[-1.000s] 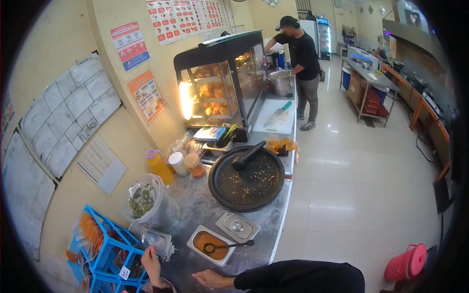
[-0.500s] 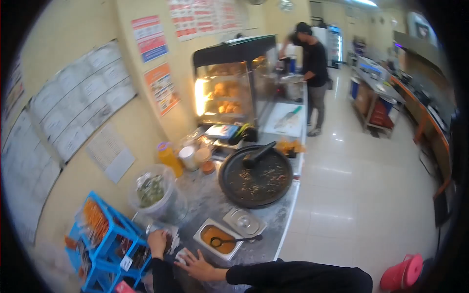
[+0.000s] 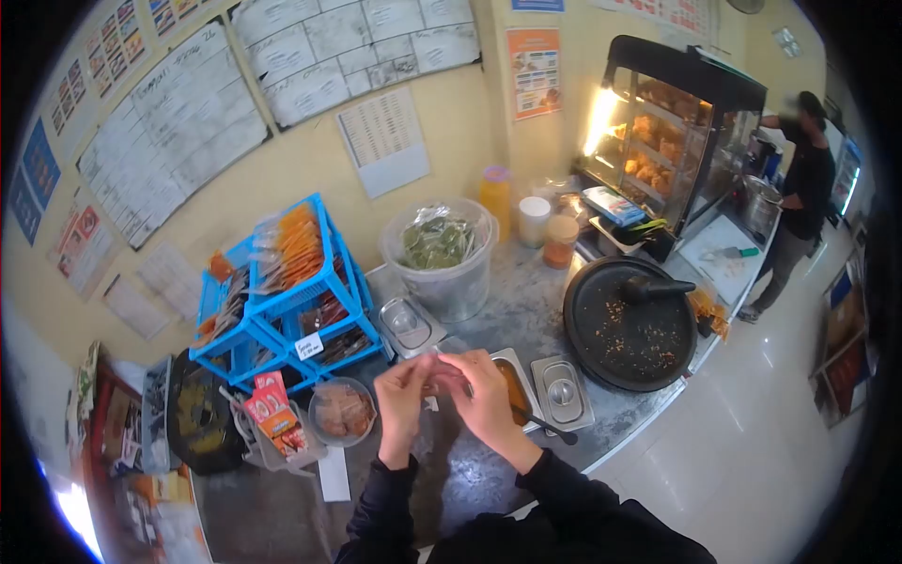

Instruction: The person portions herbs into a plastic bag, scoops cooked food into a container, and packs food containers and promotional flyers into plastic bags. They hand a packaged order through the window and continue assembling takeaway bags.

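Note:
My left hand point(image 3: 402, 399) and my right hand point(image 3: 483, 399) are raised close together over the counter, fingertips pinched and nearly meeting. Something thin and see-through seems to be between them, too indistinct to name. Just right of my right hand is a steel pan of orange-brown sauce point(image 3: 512, 383) with a black ladle point(image 3: 548, 428) resting in it. A steel lid point(image 3: 562, 392) lies beside that pan. Behind my hands is another small lidded steel pan point(image 3: 406, 322). To the left of my left hand stands a clear tub of brown pieces point(image 3: 342, 413).
Blue baskets point(image 3: 324, 305) with packets stand left, near a clear bucket of greens point(image 3: 440, 246). A stone mortar point(image 3: 625, 338) with a pestle point(image 3: 658, 288) sits right, before a lit food warmer point(image 3: 672, 141). A person point(image 3: 808, 188) stands at the counter's far end.
My view has swung left. My hands have risen from the counter beside the sauce pan and come together in front of me, fingers now pinched; my right hand's fingers were spread before.

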Tool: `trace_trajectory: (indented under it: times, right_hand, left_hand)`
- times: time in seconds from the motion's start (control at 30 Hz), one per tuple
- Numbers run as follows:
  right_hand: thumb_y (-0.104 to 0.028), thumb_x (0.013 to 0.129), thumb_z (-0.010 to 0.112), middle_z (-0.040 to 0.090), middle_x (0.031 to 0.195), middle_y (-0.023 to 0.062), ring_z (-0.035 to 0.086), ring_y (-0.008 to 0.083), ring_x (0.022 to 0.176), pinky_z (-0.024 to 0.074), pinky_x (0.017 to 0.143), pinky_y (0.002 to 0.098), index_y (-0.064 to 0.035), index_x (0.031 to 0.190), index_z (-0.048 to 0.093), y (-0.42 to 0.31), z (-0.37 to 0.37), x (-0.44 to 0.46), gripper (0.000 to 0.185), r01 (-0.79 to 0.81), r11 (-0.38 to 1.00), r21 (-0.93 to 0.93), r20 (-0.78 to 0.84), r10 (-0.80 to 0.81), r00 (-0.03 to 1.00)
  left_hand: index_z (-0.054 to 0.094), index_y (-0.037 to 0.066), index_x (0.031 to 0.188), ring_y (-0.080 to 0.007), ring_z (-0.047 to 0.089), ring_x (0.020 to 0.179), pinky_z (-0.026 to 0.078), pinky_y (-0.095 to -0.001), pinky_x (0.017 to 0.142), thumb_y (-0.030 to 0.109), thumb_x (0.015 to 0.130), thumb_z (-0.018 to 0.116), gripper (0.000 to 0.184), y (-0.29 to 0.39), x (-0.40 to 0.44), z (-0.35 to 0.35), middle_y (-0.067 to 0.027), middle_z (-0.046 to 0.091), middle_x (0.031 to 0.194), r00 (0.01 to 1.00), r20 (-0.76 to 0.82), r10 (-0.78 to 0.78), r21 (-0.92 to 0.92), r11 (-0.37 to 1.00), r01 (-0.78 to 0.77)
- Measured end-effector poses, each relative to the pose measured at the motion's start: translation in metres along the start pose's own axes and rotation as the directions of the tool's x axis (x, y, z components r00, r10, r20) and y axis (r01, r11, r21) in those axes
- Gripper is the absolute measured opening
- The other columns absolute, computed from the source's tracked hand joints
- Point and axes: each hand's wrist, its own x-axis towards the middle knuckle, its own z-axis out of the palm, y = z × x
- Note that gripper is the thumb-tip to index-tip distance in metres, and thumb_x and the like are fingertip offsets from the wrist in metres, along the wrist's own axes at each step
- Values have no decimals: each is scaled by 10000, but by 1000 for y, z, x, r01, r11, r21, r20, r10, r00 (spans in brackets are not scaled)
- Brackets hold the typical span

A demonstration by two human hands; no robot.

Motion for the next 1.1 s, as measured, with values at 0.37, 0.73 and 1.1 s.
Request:
trace_trajectory:
  times: [0.37,0.73,1.1]
  right_hand:
    - [-49,748,768,646,884,76,647,266,771,509,653,333,-79,1035,714,-6,-90,-6,293,106,989,-101,277,-74,958]
    - [39,817,686,683,841,107,717,187,800,566,698,252,19,992,712,-9,-110,-8,178,-364,930,56,568,270,777]
    - [63,754,712,631,800,103,659,232,658,515,558,313,-22,896,654,8,-86,-27,175,-4,993,-116,255,34,966]
  left_hand:
    - [681,-45,1010,-151,687,803,592,-265,735,68,927,641,146,-23,-63,52,-98,697,932,995,4,-104,-57,993,104]
    - [636,4,889,-62,595,591,452,-217,513,69,893,676,76,-1,-94,64,-48,664,713,995,35,92,365,926,-98]
    - [589,46,916,-189,598,710,451,-316,595,157,821,733,206,-34,-104,60,-99,616,839,956,-58,287,686,707,-171]
